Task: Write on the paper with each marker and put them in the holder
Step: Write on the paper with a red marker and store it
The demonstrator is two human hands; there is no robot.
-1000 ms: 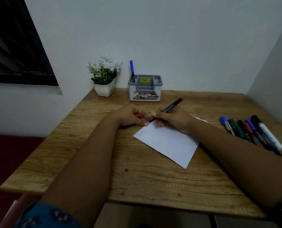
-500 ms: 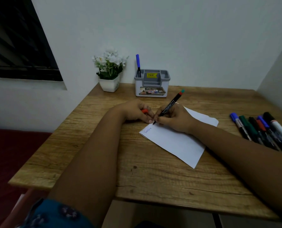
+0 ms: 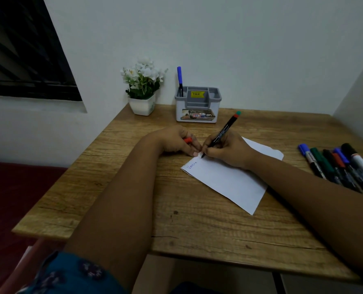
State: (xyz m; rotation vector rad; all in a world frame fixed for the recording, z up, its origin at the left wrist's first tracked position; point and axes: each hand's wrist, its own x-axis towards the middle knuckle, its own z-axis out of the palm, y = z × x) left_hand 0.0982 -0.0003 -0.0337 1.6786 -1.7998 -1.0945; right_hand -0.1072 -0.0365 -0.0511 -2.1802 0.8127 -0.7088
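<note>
Marker tip down on white paper, cap kept in the other hand

The right hand (image 3: 225, 149) has its fingers closed round a slim black marker (image 3: 220, 132), its tip on the flat sheet of paper (image 3: 227, 181) just past a blue scrawl I cannot read; half a second ago the tip was already there. The left hand (image 3: 176, 141) curls round a red cap (image 3: 188, 140). Beyond the fingertips on the wood-grain counter (image 3: 197, 230) stands the grey plastic holder (image 3: 197, 107), yellow sticker "49.00", one blue marker (image 3: 179, 80) inside.
</note>
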